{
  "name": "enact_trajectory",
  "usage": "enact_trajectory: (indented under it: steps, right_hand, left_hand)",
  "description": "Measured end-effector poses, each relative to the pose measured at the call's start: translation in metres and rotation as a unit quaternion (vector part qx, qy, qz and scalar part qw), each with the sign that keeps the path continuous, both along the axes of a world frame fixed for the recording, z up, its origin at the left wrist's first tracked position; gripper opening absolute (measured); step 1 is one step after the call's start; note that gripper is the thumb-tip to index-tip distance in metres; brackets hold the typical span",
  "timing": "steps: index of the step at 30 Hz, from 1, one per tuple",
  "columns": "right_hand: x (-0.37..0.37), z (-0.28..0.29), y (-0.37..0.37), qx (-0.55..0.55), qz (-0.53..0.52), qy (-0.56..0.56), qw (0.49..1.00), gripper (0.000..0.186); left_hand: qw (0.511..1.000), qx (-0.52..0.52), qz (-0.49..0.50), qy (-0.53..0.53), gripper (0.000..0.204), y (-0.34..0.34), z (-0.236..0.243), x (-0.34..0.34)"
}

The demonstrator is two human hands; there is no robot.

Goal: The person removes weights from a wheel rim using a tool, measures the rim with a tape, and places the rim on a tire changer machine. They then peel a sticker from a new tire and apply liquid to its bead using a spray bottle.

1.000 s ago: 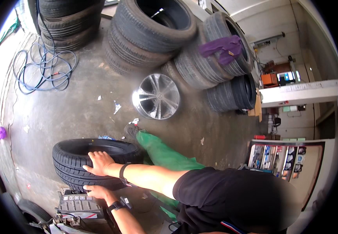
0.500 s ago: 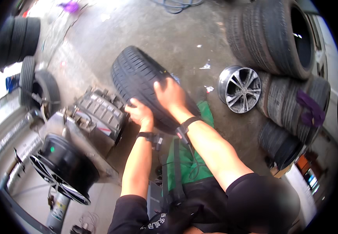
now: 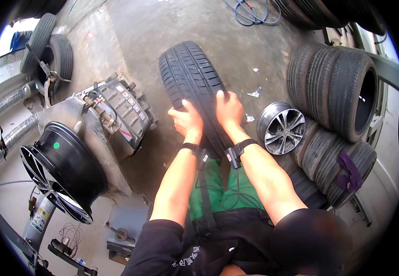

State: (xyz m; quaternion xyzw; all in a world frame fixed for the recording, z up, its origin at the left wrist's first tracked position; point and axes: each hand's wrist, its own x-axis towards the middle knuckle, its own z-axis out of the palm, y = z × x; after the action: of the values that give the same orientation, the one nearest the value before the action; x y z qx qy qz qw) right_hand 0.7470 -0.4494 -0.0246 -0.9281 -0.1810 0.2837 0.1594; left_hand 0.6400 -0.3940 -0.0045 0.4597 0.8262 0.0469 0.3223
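Observation:
In front of me a black tyre (image 3: 192, 69) stands upright on its tread, leaning slightly to the left at its far end. My left hand (image 3: 188, 122) grips its left shoulder, thumb up on the tread. On the opposite shoulder my right hand (image 3: 230, 110) is wrapped the same way, its thumb also over the tread. The fingers of both hands that go round the sidewalls are partly hidden. The tyre's lower near part reaches down between my forearms toward my green trousers (image 3: 206, 181).
A wheel machine (image 3: 121, 112) stands left, with a black alloy rim (image 3: 72, 161) beside it. On the right floor lies a silver rim (image 3: 282, 129), next to stacked tyres (image 3: 319, 83) with a purple cloth (image 3: 349, 172). A blue hose (image 3: 254, 18) coils at the far side.
The tyre has turned more upright, its tread now facing me. My right hand has moved from on top of the tread to the right shoulder. The view has shifted.

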Motion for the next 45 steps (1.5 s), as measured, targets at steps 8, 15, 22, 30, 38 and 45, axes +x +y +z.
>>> enact_trajectory:
  steps: [8,15,22,30,38,45]
  right_hand:
    - [0.005,-0.007,0.034,-0.026,0.019,-0.016,0.999,0.066]
    - [0.029,0.004,0.115,-0.086,0.050,0.030,0.995,0.066]
    - [0.058,-0.004,0.308,0.040,0.226,0.164,0.959,0.080]
    - [0.058,0.036,0.215,0.056,0.324,0.199,0.923,0.094]
    - [0.043,0.009,0.441,0.128,0.328,0.256,0.900,0.087]
    - [0.046,0.030,0.476,0.116,0.470,0.233,0.844,0.091]
  left_hand:
    - [1.000,-0.018,0.013,0.011,0.065,0.036,-0.005,0.008]
    - [0.999,-0.037,0.017,0.029,0.064,0.107,-0.006,0.026]
    - [0.986,0.163,-0.033,-0.006,0.064,0.234,-0.027,-0.018]
    - [0.973,0.225,0.034,0.037,0.069,0.172,-0.006,0.011]
    - [0.975,0.153,0.068,0.149,0.067,0.405,-0.004,-0.002]
    - [0.917,0.300,-0.171,0.199,0.070,0.445,0.016,-0.005]
